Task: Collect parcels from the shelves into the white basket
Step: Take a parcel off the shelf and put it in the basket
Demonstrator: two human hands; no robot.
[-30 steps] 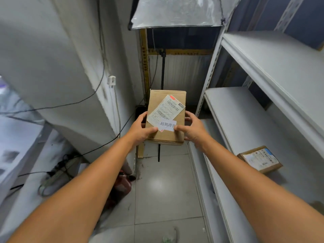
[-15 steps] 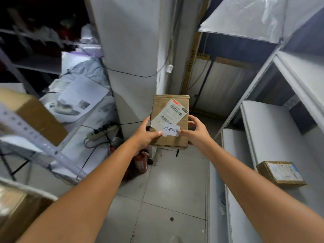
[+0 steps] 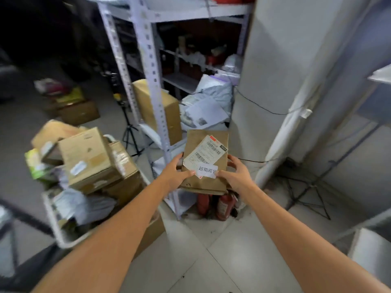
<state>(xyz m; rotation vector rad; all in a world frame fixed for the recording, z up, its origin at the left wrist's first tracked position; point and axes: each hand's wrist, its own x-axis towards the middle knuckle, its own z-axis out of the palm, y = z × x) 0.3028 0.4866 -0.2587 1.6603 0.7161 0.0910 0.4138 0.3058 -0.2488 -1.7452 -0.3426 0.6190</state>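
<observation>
Two hands held one parcel (image 3: 206,166), a flat brown box, in the air to the right of the basket (image 3: 55,229) and clear of it. The left hand (image 3: 175,174) gripped the box's left edge, thumb laid on the top face and fingers curled out of sight underneath. The right hand (image 3: 234,176) gripped the right edge, its thumb pressing a small white slip just below the label (image 3: 208,154) and its fingers wrapped round the side. Both hands were closed firmly on the cardboard.

The basket was already heaped. Cartons (image 3: 88,159) and grey mailers (image 3: 84,206) rose above its white rim, and the top carton was tilted. Right of the basket stood a shelf post (image 3: 152,85). Farther right and low on the floor were red extinguishers (image 3: 222,206), under the held box.

The step in hand looked like the carry, with the parcel picked but not yet dropped off. The next move would call for bringing the box left to the basket and over its rim. It would then need a steady spot on the heap, since little room seemed left inside. Lowering it flat seemed wiser than tossing it, as the leaning cartons might slide. The basket was blurred, so its free space could not be told.
</observation>
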